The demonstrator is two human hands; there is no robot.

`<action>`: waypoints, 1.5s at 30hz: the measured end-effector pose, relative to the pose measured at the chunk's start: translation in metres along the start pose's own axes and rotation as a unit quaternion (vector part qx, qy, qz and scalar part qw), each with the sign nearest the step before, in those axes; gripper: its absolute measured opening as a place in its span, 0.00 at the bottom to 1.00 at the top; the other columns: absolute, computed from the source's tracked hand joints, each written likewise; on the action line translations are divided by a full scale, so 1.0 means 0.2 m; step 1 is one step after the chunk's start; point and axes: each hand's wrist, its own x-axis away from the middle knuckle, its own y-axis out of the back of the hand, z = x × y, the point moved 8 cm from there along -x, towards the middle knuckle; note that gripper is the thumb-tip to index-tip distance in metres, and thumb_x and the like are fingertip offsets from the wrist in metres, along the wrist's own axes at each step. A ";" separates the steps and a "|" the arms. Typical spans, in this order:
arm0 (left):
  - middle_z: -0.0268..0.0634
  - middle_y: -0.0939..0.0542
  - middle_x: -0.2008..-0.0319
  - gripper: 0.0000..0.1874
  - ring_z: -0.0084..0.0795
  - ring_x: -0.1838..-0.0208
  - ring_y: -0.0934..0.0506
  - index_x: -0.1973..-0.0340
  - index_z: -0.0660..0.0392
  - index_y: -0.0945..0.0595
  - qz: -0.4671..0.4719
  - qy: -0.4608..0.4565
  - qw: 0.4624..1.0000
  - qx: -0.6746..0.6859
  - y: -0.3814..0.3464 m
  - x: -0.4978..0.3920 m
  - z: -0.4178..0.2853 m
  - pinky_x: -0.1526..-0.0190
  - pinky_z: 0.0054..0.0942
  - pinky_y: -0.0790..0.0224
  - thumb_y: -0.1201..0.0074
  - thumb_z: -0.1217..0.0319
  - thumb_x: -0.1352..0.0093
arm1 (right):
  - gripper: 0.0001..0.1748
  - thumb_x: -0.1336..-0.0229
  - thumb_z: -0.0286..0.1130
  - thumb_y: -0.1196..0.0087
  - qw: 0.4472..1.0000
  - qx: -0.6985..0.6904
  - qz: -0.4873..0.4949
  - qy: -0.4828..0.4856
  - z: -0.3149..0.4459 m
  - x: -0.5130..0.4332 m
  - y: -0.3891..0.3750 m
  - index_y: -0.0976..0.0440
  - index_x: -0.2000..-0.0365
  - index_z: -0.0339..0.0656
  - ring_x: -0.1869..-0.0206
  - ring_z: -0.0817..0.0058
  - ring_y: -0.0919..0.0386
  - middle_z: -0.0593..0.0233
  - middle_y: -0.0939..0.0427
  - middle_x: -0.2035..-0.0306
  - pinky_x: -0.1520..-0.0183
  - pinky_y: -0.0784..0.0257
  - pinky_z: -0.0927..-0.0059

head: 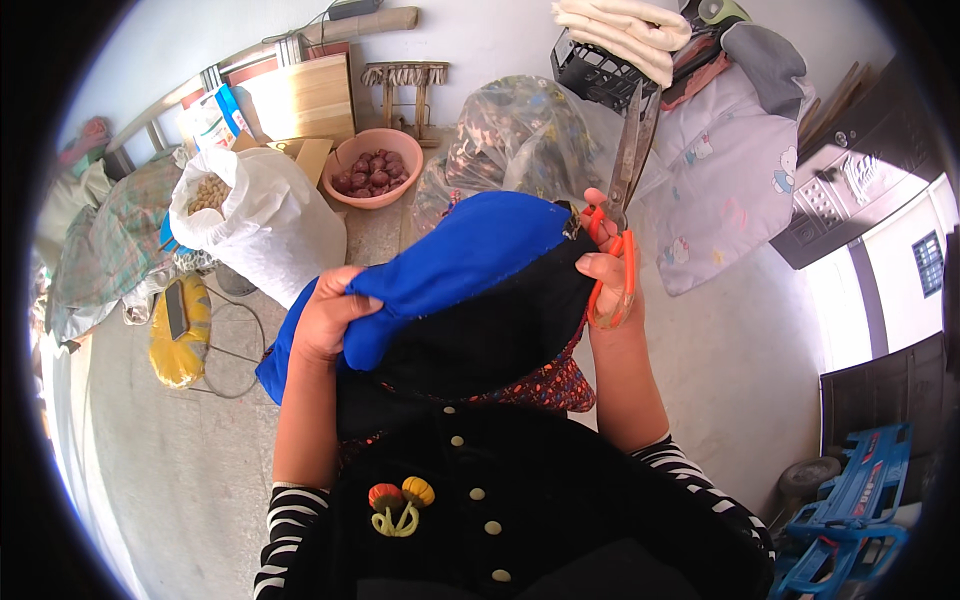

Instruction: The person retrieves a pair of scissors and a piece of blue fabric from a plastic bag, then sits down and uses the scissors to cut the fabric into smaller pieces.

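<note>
My left hand (330,311) pinches the left part of a blue cloth (465,247) between thumb and fingers. The cloth is joined to black fabric (487,337) along a curved edge, and a red dotted print fabric (555,386) shows below it. My right hand (611,270) holds the cloth's right end. The same hand also holds scissors (626,165) with orange handles, fingers in the loops and blades pointing up, away from me. How far the blades are apart is hard to judge.
Beyond the cloth are a white sack (262,217) of nuts, a pink basin (373,196) of dark red produce and a clear plastic bag (517,142) of patterned fabric. A phone (176,309) lies on a yellow bundle (187,352) at left. A blue metal frame (851,495) is at lower right.
</note>
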 end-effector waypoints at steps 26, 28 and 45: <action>0.42 0.21 0.71 0.12 0.49 0.65 0.24 0.61 0.57 0.18 0.214 -0.233 0.771 -0.552 -0.61 -0.16 -0.14 0.61 0.41 0.32 0.50 0.71 0.39 | 0.42 0.60 0.13 0.41 0.946 -0.039 0.275 -0.165 -0.26 0.31 -0.25 0.38 0.39 0.37 0.48 0.83 0.28 0.67 0.27 0.48 0.46 0.33 0.79; 0.40 0.24 0.77 0.10 0.45 0.69 0.24 0.65 0.54 0.17 0.197 -0.196 0.749 -0.602 -0.56 -0.02 0.00 0.67 0.41 0.33 0.49 0.71 0.42 | 0.41 0.57 0.14 0.39 0.914 0.003 0.310 -0.264 -0.46 0.49 -0.20 0.38 0.39 0.38 0.51 0.87 0.29 0.68 0.26 0.49 0.49 0.32 0.81; 0.37 0.26 0.85 0.42 0.39 0.80 0.23 0.32 0.54 0.35 -0.100 -0.043 0.749 -0.653 -0.28 0.21 0.18 0.76 0.35 0.33 0.35 0.64 0.42 | 0.22 0.40 0.24 0.43 0.939 -0.114 0.069 -0.317 -0.75 0.52 -0.10 0.35 0.46 0.36 0.73 0.85 0.27 0.59 0.22 0.63 0.70 0.29 0.86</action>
